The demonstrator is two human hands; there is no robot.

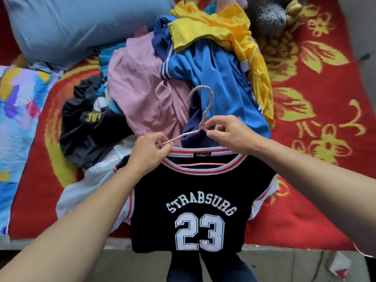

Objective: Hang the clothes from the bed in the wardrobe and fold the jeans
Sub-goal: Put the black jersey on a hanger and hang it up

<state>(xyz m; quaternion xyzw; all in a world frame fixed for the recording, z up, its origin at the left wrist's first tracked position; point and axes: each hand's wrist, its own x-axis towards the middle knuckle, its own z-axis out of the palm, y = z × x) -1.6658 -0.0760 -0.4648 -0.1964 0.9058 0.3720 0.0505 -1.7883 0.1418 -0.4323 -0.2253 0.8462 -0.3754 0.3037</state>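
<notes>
Lower centre of frame: a dark jersey (pixel 191 192) marked "STRABSURG 23" hangs on a pink hanger (pixel 205 110), held up in front of the bed edge. The left hand (pixel 148 155) pinches the hanger's left arm just above the striped collar. The right hand (pixel 230 133) pinches the hanger at the base of its hook, which points up. Behind, at upper centre, unhung clothes lie heaped on the red flowered blanket (pixel 315 98): a pink garment (pixel 146 94), a blue garment (pixel 213 70), a yellow garment (pixel 213 27) on top and a black garment (pixel 87 127) at centre left. A blue-grey pillow (pixel 71 27) occupies the upper left.
</notes>
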